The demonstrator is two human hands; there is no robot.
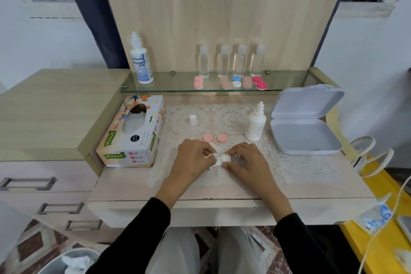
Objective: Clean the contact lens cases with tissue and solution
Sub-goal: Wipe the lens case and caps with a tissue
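Observation:
My left hand (193, 158) pinches a white tissue (216, 161) and presses it against a white lens case (225, 159) on the lace mat. My right hand (245, 159) holds that case steady with its fingertips. Two pink caps (214, 138) lie just behind my hands. An uncapped white solution bottle (255, 123) stands to the right, and its small white cap (192, 119) stands to the left. The tissue box (135, 133) sits at the left.
An open grey hinged box (305, 138) lies at the right. On the glass shelf (169, 89) stand a larger solution bottle (141, 60), several clear bottles (231, 61) and several coloured lens cases (235, 82). A bin holding tissue (73, 261) stands below left.

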